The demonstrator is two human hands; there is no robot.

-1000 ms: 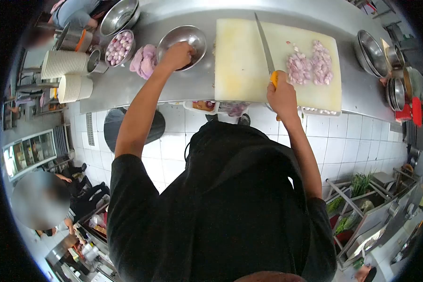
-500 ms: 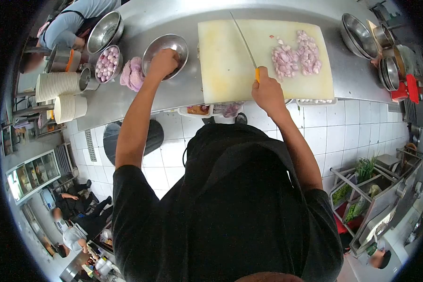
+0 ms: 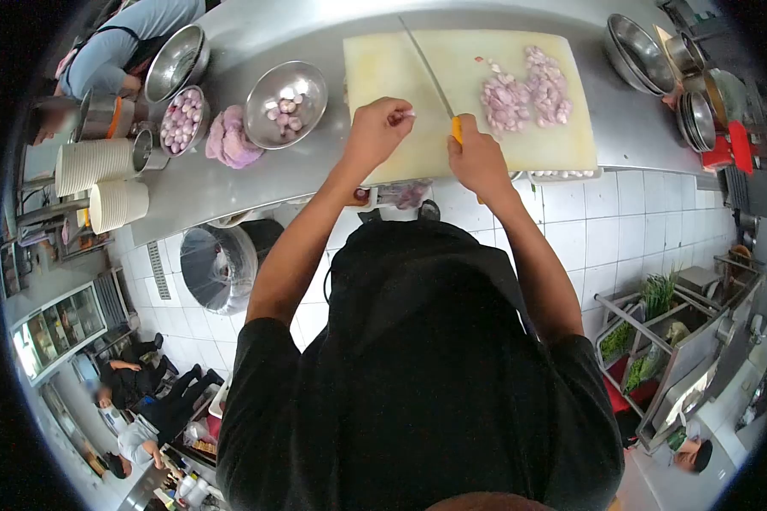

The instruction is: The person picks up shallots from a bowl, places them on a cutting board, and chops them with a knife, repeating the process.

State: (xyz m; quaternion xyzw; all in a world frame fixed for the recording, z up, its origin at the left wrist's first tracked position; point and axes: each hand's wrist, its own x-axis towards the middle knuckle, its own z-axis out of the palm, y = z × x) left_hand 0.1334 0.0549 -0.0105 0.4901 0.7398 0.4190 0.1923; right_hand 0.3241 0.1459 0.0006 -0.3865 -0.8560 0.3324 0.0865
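Observation:
My left hand is over the left part of the cutting board, its fingers pinched on a small shallot. In my right hand is a knife with a yellow handle, its long blade angled toward the far edge of the board. Two heaps of chopped shallots, a nearer heap and a farther-right heap, lie on the board right of the blade. A steel bowl left of the board holds several peeled shallots.
Left along the steel counter are a pink cloth, a bowl of shallots and stacked white containers. Metal bowls stand at the right. A lined bin is below the counter. Other people are around the room.
My left hand has come out of the steel bowl and moved right to the board with a shallot. My right hand keeps the knife in nearly the same place. The view has shifted slightly.

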